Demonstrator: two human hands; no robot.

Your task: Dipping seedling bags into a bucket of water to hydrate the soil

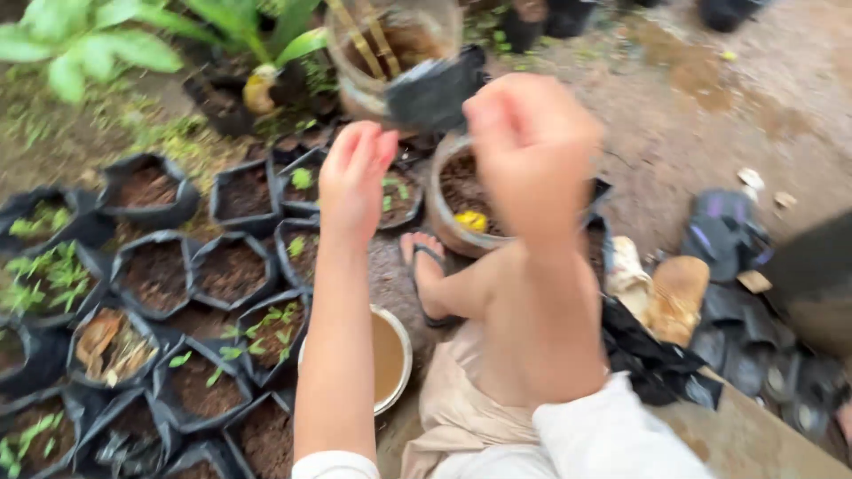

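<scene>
1. On the far left, many black grow bags (155,270) full of soil sit close together on the ground. Some have little green seedlings.
2. The left hand (353,182) hangs over the bags just left of the clay pot (461,200). Its fingers are straight and pressed side by side, pointing away from the person. It holds nothing that I can see.
3. The metal bowl (390,359) of brown water sits near the person, below the clay pot and beside the sandaled foot (426,275). I think an elbow or knee could bump it and spill it on the bags.
4. The clay pot stands upright, with its open mouth pointing up. It has soil and a small yellow thing inside.
5. The right hand (532,146) is over the clay pot, curled shut like a loose fist. It is blurry, so I cannot tell if it pinches anything. If it holds something small, it could drop beside the pot.
</scene>
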